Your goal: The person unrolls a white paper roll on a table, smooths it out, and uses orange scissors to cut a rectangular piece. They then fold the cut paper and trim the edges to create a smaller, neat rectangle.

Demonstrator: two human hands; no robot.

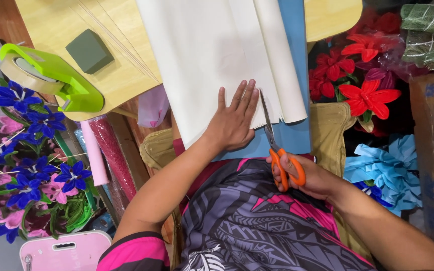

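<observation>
My left hand is flat, fingers spread, pinning the cream paper sheet over the tabletop edge so it stays taut. Right hand grips orange scissors, blades at the paper's lower edge.

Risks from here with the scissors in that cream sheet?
1. The left hand lies flat on the cream sheet right beside the scissors blades; fingers could get nicked.
2. The sheet hangs off the table onto the lap, so it may sag and the cut could wander.
</observation>
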